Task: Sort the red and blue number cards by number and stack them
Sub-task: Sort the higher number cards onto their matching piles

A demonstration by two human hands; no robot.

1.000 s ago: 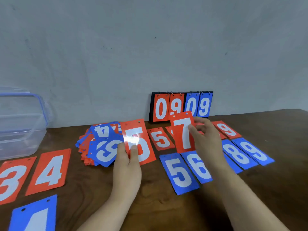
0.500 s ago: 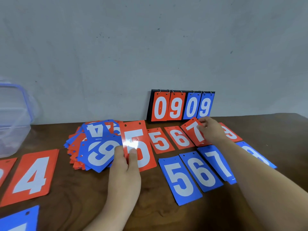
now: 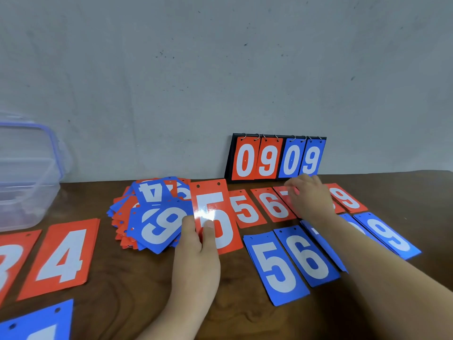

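My left hand (image 3: 197, 251) pinches a red 5 card (image 3: 215, 212) by its lower left edge, beside a loose pile of mixed red and blue cards (image 3: 149, 212). My right hand (image 3: 310, 197) lies flat on the red 7 card (image 3: 284, 192) in the far row, between the red 6 (image 3: 273, 204) and the red 9 (image 3: 346, 197). A red 5 (image 3: 246, 208) lies left of the 6. Nearer me lie a blue 5 (image 3: 277, 266), a blue 6 (image 3: 307, 255), a partly hidden blue card and a blue 9 (image 3: 389, 235). Red 4 (image 3: 61, 257) lies at left.
A small flip scoreboard (image 3: 277, 157) showing 09 09 leans on the wall behind the rows. A clear plastic box with a blue-rimmed lid (image 3: 27, 173) stands at far left. Another blue card (image 3: 41, 322) pokes in at the bottom left. The wooden table (image 3: 127, 290) runs to the wall.
My right hand has carried the red 7 from mid-air down onto the far row and now presses it flat. The left hand keeps holding the red 5 in place.
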